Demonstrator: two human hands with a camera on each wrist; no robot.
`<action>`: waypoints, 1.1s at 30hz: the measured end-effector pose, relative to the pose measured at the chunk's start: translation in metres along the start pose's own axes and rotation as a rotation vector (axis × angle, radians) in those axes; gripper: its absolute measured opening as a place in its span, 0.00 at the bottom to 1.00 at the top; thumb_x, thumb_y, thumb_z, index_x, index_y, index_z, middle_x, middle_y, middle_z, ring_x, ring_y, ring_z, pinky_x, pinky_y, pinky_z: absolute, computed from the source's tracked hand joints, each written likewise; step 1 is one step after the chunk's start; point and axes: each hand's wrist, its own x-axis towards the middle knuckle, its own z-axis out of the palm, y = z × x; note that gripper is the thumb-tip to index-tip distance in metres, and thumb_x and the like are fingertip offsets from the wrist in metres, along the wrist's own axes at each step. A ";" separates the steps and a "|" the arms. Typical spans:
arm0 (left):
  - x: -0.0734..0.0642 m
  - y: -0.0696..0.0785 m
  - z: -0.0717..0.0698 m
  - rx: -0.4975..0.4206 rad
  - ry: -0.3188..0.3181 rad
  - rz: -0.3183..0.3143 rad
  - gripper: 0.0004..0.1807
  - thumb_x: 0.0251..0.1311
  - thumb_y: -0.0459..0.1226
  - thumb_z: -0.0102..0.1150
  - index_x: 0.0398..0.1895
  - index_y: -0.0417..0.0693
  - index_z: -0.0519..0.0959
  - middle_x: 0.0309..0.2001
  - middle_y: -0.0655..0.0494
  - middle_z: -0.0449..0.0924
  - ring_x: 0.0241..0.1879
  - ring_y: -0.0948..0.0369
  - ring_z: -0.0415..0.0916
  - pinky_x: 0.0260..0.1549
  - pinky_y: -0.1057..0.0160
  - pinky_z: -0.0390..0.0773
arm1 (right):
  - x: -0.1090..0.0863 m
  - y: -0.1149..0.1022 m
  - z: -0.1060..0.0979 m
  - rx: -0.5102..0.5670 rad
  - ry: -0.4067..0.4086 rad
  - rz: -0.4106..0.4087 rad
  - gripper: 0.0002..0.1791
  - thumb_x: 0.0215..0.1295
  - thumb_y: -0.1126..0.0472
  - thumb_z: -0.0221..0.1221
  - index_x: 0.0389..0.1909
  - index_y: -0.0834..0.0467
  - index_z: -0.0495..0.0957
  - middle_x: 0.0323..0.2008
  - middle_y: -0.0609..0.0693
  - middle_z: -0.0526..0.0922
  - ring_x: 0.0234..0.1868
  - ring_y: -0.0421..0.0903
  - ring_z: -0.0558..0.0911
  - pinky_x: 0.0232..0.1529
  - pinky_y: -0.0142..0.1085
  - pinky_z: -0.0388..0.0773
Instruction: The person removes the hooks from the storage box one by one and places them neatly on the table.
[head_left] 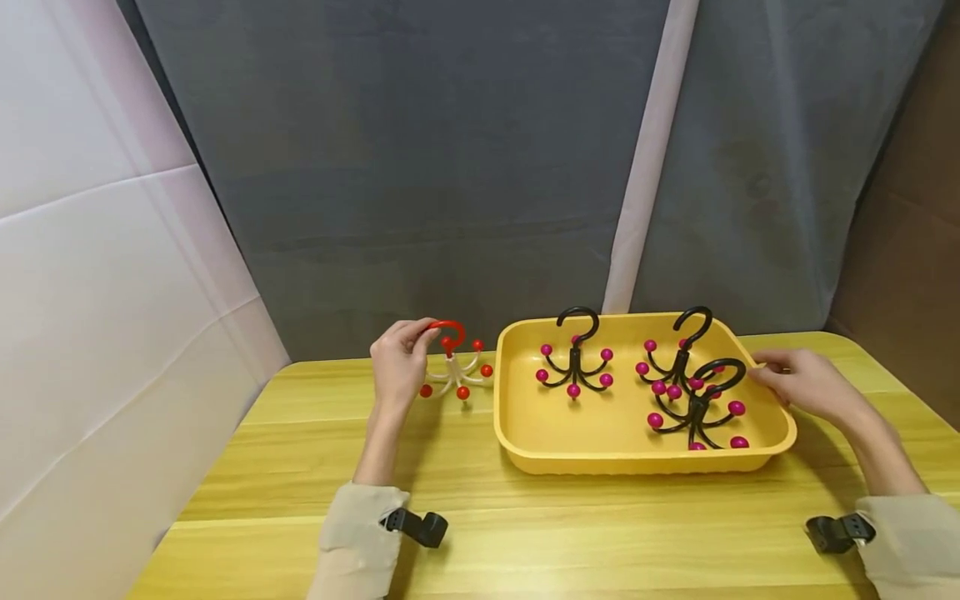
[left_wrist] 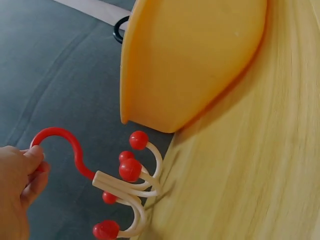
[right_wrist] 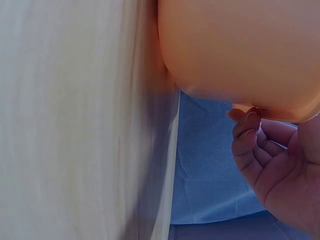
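Note:
My left hand (head_left: 401,362) pinches the curved red hook of a hanger (head_left: 451,367) with a white stem and several upturned arms tipped with red balls. The left wrist view shows this hanger (left_wrist: 120,185) upright beside the tray, its arms low over the tabletop. At the right end of the yellow tray (head_left: 637,457), my right hand (head_left: 813,383) grips the rim, with its fingers (right_wrist: 245,142) curled at the edge. Inside the tray are three black hangers with magenta balls: one at the left (head_left: 575,367), one at the back right (head_left: 681,367), one at the front right (head_left: 699,410).
The tray stands on a light wooden table (head_left: 600,533), close to its back edge. Grey cloth (head_left: 420,167) hangs behind the table, with a white panel (head_left: 112,275) on the left and a brown panel (head_left: 907,250) on the right.

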 end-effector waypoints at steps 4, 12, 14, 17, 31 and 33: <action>0.001 -0.005 0.001 0.009 -0.018 -0.005 0.06 0.60 0.29 0.69 0.39 0.34 0.88 0.33 0.43 0.85 0.28 0.52 0.82 0.27 0.70 0.75 | 0.003 -0.003 0.002 0.003 -0.001 -0.008 0.16 0.75 0.62 0.55 0.53 0.72 0.77 0.19 0.48 0.72 0.19 0.42 0.71 0.22 0.33 0.66; 0.004 -0.009 0.004 -0.013 -0.048 -0.033 0.08 0.64 0.28 0.65 0.44 0.34 0.87 0.36 0.40 0.84 0.32 0.50 0.84 0.34 0.55 0.85 | 0.005 -0.003 0.003 0.006 0.004 -0.006 0.16 0.75 0.63 0.54 0.53 0.73 0.77 0.19 0.48 0.71 0.19 0.42 0.70 0.22 0.33 0.65; 0.005 -0.008 0.004 -0.026 -0.053 -0.037 0.09 0.64 0.27 0.65 0.45 0.33 0.86 0.37 0.39 0.83 0.33 0.48 0.84 0.36 0.51 0.85 | 0.004 -0.004 0.002 0.010 0.004 -0.004 0.17 0.75 0.63 0.54 0.54 0.73 0.76 0.19 0.48 0.71 0.19 0.42 0.70 0.22 0.33 0.65; 0.005 -0.008 0.005 -0.041 -0.060 -0.051 0.10 0.64 0.27 0.65 0.46 0.31 0.86 0.38 0.38 0.84 0.35 0.47 0.84 0.38 0.49 0.85 | 0.004 -0.004 0.002 0.011 0.000 -0.003 0.18 0.76 0.63 0.54 0.55 0.74 0.75 0.20 0.48 0.71 0.19 0.42 0.70 0.23 0.33 0.65; 0.007 -0.005 0.001 -0.095 -0.056 -0.100 0.13 0.71 0.33 0.58 0.51 0.32 0.83 0.43 0.39 0.83 0.39 0.48 0.83 0.42 0.48 0.84 | 0.001 0.000 0.003 0.000 0.017 -0.009 0.18 0.75 0.63 0.54 0.55 0.75 0.76 0.23 0.49 0.75 0.19 0.40 0.70 0.21 0.33 0.67; 0.008 -0.003 0.000 -0.090 -0.041 -0.082 0.12 0.72 0.33 0.58 0.50 0.32 0.84 0.42 0.40 0.83 0.38 0.48 0.82 0.42 0.48 0.83 | 0.000 0.001 0.003 -0.004 0.024 -0.013 0.19 0.75 0.63 0.54 0.55 0.75 0.76 0.23 0.49 0.76 0.19 0.40 0.70 0.21 0.33 0.67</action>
